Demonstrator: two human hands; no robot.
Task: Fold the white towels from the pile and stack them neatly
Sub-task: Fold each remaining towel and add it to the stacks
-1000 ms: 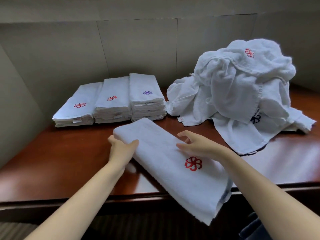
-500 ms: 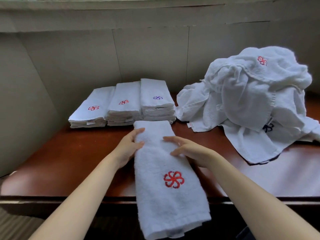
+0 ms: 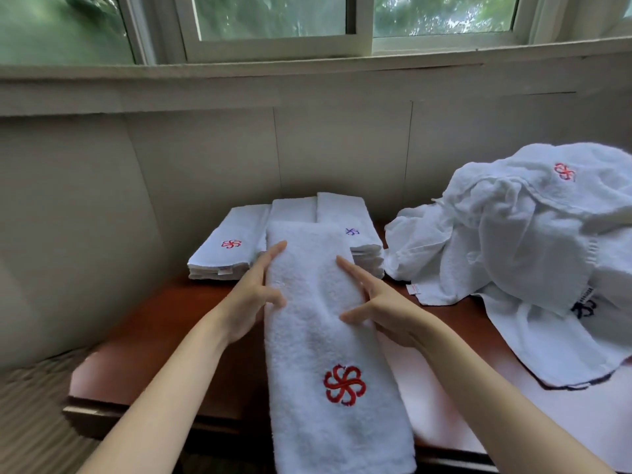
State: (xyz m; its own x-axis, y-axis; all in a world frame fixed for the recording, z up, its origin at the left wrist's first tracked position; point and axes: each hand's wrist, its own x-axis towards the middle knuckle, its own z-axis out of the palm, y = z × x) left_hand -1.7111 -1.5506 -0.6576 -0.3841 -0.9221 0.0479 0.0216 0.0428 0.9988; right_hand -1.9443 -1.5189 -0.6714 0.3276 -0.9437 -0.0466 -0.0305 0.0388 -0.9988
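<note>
Head view: the towel (image 3: 328, 340) ran lengthwise straight away from the person toward the stacks (image 3: 294, 234), flanked by left hand (image 3: 251, 295) and right hand (image 3: 379, 302), fingers (image 3: 273, 254) straight, pressing its long edges.

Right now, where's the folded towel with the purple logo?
Head view, centre: the purple-logo towel tops the rightmost folded stack by the wall, left of the unfolded pile.

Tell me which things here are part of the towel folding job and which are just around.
Part of the job:
folded towel held between left hand and right hand
unfolded pile
three folded stacks
table

Just around:
window
wall panels
</note>
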